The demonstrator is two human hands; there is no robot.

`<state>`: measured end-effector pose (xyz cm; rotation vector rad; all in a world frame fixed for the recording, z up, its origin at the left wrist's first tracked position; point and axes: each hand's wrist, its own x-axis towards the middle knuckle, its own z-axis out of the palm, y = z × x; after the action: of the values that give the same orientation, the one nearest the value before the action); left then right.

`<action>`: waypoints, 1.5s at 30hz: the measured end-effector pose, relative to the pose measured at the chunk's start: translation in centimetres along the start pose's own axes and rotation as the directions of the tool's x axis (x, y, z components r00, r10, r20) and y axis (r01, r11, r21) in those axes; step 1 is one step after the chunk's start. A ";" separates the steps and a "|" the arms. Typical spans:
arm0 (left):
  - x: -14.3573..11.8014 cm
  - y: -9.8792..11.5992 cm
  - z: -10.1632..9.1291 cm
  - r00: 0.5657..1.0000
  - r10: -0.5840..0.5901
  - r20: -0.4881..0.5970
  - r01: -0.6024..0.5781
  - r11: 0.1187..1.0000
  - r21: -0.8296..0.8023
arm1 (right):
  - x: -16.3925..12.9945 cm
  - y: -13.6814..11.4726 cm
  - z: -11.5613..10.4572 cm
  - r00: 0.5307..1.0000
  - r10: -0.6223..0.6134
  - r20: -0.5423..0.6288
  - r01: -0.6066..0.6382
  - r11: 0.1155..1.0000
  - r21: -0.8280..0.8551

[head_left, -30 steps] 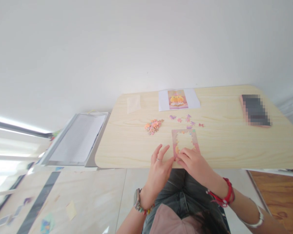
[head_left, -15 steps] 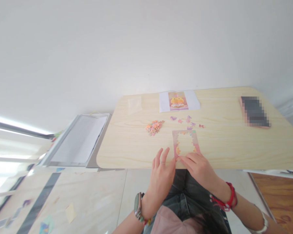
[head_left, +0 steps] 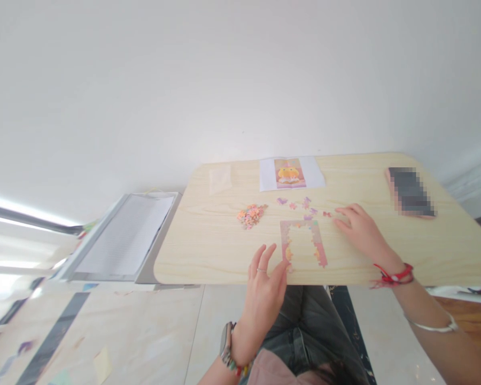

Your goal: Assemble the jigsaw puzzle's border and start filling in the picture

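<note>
A pink jigsaw frame (head_left: 302, 243), only its border joined, lies near the front edge of the light wooden table (head_left: 208, 251). My left hand (head_left: 264, 289) rests at the frame's near left corner, fingers spread, thumb touching the border. My right hand (head_left: 361, 230) lies flat on the table to the right of the frame, fingers reaching toward a small loose piece (head_left: 327, 214). A few loose purple and pink pieces (head_left: 300, 204) lie behind the frame. A heap of orange and pink pieces (head_left: 249, 215) sits to the left.
A printed reference picture on white paper (head_left: 291, 173) lies at the table's far edge, with a clear plastic bag (head_left: 219, 178) to its left. A phone (head_left: 409, 191) rests at the far right. A grey lined tray or lid (head_left: 124, 235) stands left of the table.
My right hand has left the frame's near edge and moved right and away, toward the loose pieces. My left hand stays at the frame's corner. The view tilted slightly.
</note>
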<state>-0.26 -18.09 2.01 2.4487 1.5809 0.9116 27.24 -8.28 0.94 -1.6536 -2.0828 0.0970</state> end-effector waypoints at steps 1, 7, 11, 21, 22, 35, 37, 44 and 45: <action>0.0 0.1 0.0 1.000 0.004 -0.002 -0.004 1.000 -0.004 | 0.5 -0.2 0.3 1.000 -0.017 0.006 0.017 1.000 0.025; -0.4 -0.2 0.0 1.000 0.012 0.005 -0.012 1.000 -0.019 | 1.6 -0.4 0.6 0.991 -0.070 0.110 0.054 0.988 0.146; -0.5 -0.7 0.1 0.999 -0.006 0.032 0.007 0.999 -0.032 | 1.2 0.6 -0.5 0.956 -0.143 0.257 0.086 0.972 0.221; 0.1 -0.5 0.5 1.000 0.006 0.018 -0.004 0.997 -0.081 | -1.9 -0.1 -0.8 0.990 0.138 0.017 -0.138 0.990 0.014; 0.1 -0.6 0.6 1.000 0.009 0.020 -0.007 0.996 -0.085 | -2.3 -0.4 -0.5 0.986 0.167 -0.010 -0.167 0.985 -0.040; 0.0 -0.9 0.5 1.000 0.002 0.024 0.001 0.995 -0.096 | -1.8 0.2 -0.5 0.981 -0.016 0.194 -0.019 0.984 0.178; 0.1 -0.8 0.6 1.000 0.018 0.014 -0.017 0.994 -0.105 | -2.1 0.4 -0.7 0.978 -0.021 0.207 -0.017 0.983 0.182; 0.8 -0.1 0.8 0.999 0.050 -0.004 -0.050 0.991 -0.124 | -2.4 0.4 -0.3 0.988 0.018 0.151 -0.039 0.989 0.141; 0.8 -0.1 0.8 0.999 0.050 -0.005 -0.050 0.991 -0.125 | -2.3 0.3 -0.4 0.987 0.003 0.161 -0.028 0.988 0.154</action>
<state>0.27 -17.17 1.70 2.4116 1.4233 0.9889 27.98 -10.44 0.44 -1.6137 -2.1197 0.4003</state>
